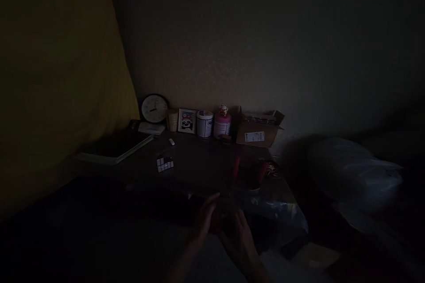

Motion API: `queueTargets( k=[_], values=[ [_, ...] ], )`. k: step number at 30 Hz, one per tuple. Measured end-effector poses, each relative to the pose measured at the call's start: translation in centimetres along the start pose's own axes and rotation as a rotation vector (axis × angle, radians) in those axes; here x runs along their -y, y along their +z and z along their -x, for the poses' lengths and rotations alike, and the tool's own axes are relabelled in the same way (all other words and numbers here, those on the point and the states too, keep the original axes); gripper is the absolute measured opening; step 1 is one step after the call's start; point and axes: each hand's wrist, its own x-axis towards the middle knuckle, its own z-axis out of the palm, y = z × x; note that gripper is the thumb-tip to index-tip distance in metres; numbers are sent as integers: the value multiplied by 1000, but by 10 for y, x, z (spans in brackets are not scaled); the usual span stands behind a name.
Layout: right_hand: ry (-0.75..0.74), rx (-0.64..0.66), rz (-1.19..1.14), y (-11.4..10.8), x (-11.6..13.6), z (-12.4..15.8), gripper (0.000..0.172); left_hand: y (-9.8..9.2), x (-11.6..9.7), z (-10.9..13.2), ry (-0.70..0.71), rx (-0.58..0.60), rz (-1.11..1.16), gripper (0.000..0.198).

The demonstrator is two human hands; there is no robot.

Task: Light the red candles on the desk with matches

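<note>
The scene is very dark. At the bottom centre, just in front of the table's near edge, my left hand point(205, 219) and my right hand point(241, 235) face each other. Between them is a dark, faintly reddish-brown thing point(226, 214) whose kind I cannot make out. My left fingers point forward along its left side, and my right fingers bend round its right side. Beyond the hands on the table stands a dark object with red upright sides point(249, 177). A round dish of small, thin pale pieces point(271, 169) lies beside it.
The dark table point(199, 172) carries a white-blocked item point(165, 164), a small white piece point(171, 141) and a large flat book-like object point(116, 150). Along the wall stand a clock point(154, 108), panda picture point(187, 121), two tubs point(205, 124) and a cardboard box point(257, 135). Plastic bags point(358, 177) lie right.
</note>
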Motion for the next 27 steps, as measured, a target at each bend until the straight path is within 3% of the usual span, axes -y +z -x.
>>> queueTargets(
  k=[7, 27],
  values=[
    [-45, -17, 2, -2, -1, -1, 43, 2, 5, -1, -17, 27, -3, 35],
    [34, -49, -47, -9, 5, -2, 38, 4, -3, 6, 26, 24, -69, 22]
  ],
)
